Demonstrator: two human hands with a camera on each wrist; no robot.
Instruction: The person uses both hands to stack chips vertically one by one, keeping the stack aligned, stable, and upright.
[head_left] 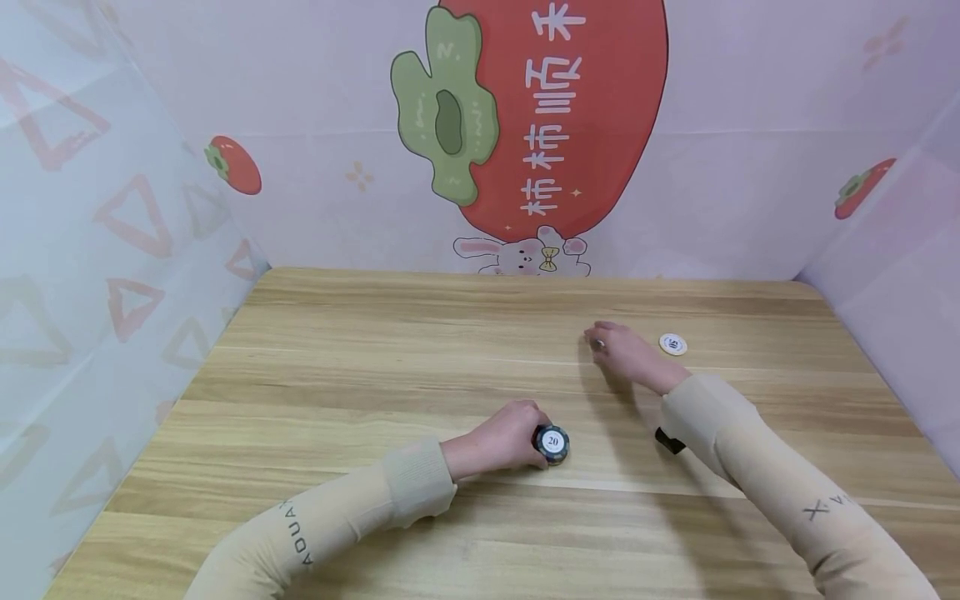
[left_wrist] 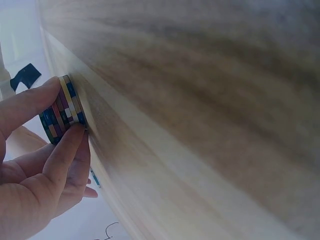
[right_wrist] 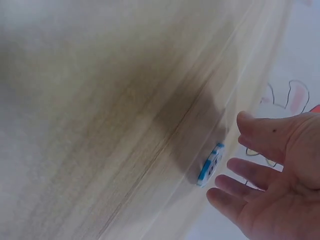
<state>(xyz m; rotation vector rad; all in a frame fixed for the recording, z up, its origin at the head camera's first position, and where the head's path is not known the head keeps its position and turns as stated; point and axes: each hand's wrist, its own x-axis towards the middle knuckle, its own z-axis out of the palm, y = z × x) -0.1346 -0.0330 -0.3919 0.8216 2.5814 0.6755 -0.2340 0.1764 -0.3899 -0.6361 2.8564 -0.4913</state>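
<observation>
My left hand (head_left: pixel 510 435) grips a stack of poker chips (head_left: pixel 553 444), thumb on one side and fingers on the other. The top chip is dark and reads 20. The left wrist view shows the stack's edge (left_wrist: pixel 64 110) with several coloured layers, standing on the wooden table (left_wrist: pixel 165 150). My right hand (head_left: pixel 626 354) is farther back and to the right, its fingers loosely bent and spread. Close by its fingertips, a blue-and-white chip (right_wrist: pixel 211 165) lies on the table in the right wrist view. From the head view, that chip is mostly hidden by the hand.
A white chip (head_left: pixel 673 344) with a number 50 lies flat to the right of my right hand. A black device (head_left: pixel 670 442) sits under the right sleeve cuff. Patterned sheets (head_left: pixel 315 200) line the table's back and sides.
</observation>
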